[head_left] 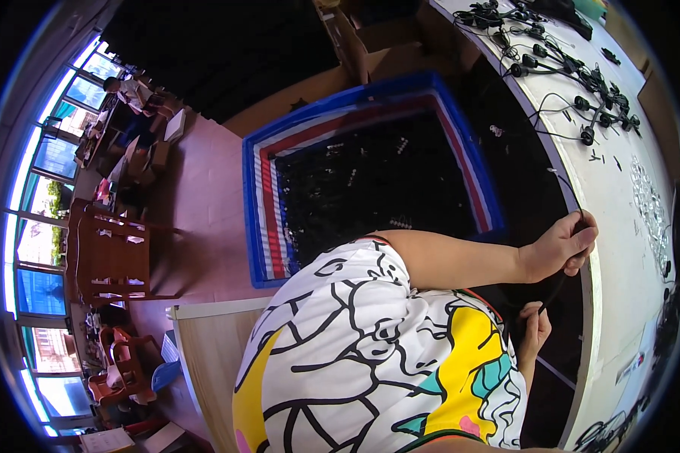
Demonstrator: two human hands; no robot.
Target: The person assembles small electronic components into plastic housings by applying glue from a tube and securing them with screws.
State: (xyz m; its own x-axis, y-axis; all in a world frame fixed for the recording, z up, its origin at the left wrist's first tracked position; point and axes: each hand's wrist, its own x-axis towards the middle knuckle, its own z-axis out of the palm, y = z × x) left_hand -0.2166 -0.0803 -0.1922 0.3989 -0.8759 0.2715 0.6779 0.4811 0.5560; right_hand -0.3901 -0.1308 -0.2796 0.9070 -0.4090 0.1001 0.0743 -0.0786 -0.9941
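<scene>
My left hand (pixel 561 246) is closed at the edge of the white table (pixel 593 302), with a thin black cable (pixel 557 293) in its fingers. Part of the cable loops above the fist, and it runs down toward my right hand (pixel 534 329). That hand is close to my body, below the left one, with its fingers pinched on the same dark cable. The cable's ends are hard to make out against the dark background. My patterned shirt (pixel 370 340) fills the lower middle of the view.
Bundles of black cables with round ends (pixel 582 106) lie on the table's far part, with small clear pieces (pixel 648 200) beside them. A blue-rimmed bin with a striped lining (pixel 261 219) holds dark items. Wooden chairs (pixel 113 253) and a distant person (pixel 132 94) are at left.
</scene>
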